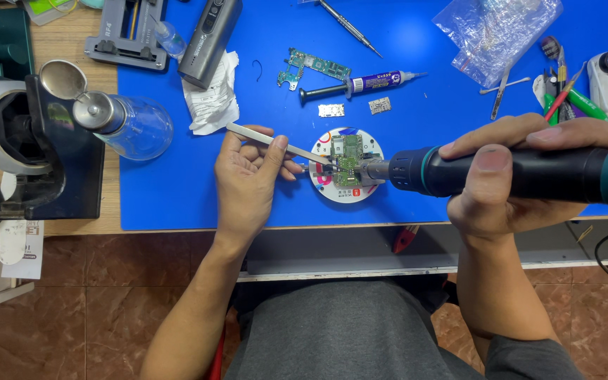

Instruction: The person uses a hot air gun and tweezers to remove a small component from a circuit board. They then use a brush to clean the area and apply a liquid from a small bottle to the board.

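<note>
Pinching tweezers [276,143], left hand [248,172] probes circuit board [348,160]; right hand [511,176] clasps hot-air handle [529,174].

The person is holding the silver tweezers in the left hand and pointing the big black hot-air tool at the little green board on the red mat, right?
Almost. The mat is blue, not red; the head view shows it. The rest holds: the left hand holds the silver tweezers, and the right hand points the black hot-air tool at the small green board.

Clear plastic bag [495,34], top right.
</note>
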